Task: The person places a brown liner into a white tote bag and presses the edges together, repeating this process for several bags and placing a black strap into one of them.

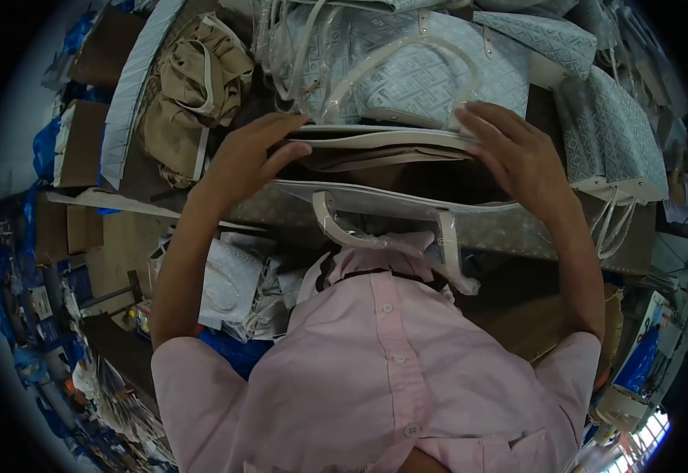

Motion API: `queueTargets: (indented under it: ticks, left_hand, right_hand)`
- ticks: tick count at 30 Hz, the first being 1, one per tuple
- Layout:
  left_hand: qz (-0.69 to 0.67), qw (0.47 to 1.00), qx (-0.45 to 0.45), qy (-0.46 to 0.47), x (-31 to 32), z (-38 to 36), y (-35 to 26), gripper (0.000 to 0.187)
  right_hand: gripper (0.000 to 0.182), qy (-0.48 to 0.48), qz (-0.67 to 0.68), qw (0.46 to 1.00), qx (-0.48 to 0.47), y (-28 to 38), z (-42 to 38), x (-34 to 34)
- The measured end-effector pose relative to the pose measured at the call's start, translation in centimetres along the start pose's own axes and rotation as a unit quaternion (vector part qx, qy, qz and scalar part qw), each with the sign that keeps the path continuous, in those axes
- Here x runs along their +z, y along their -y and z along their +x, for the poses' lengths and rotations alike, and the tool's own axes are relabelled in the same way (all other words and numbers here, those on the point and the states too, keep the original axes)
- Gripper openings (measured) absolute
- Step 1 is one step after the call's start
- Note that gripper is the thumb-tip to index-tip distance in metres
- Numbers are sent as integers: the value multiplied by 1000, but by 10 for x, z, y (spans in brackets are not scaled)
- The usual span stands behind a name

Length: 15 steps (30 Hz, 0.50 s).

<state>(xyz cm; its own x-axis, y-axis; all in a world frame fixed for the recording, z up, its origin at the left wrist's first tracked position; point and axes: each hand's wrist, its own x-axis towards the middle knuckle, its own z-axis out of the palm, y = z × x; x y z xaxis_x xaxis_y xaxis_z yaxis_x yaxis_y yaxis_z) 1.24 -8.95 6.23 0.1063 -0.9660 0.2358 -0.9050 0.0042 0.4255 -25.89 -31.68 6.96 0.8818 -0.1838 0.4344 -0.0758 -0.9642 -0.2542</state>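
An open tote bag [375, 195] with a pale rim and dark interior lies in front of my body, its mouth facing me. My left hand [256, 158] holds the left end of its far rim, thumb inside and fingers beyond the edge. At the right end, my right hand [517, 154] has its fingertips over the same rim and its thumb on the inner side. One plastic-wrapped handle [383, 240] hangs toward my shirt; another handle [407, 47] arches over a patterned light-blue bag behind. A tan lining shows inside the mouth.
More patterned bags [616, 134] stand at the right of the table. Crumpled tan fabric pieces [202, 79] lie at the left, beside a stack of pale sheets [135, 94]. White bundled pieces [234, 284] sit below my left forearm. Cardboard boxes [92, 142] line the far left.
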Motion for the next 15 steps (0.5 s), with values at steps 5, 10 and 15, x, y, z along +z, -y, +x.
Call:
queueTargets:
  ticks: [5,10,15]
  left_hand:
    - [-9,998,-17,66,0,4,1,43]
    - [86,980,-29,179,-5,15,4,47]
    - [86,981,6,171,-2,20,8,45]
  right_hand:
    - [58,69,-3,969,-236,8,37,49]
    - [61,94,1,969,-227,4,39,59]
    - [62,91,-3,979,-185,10,37,59]
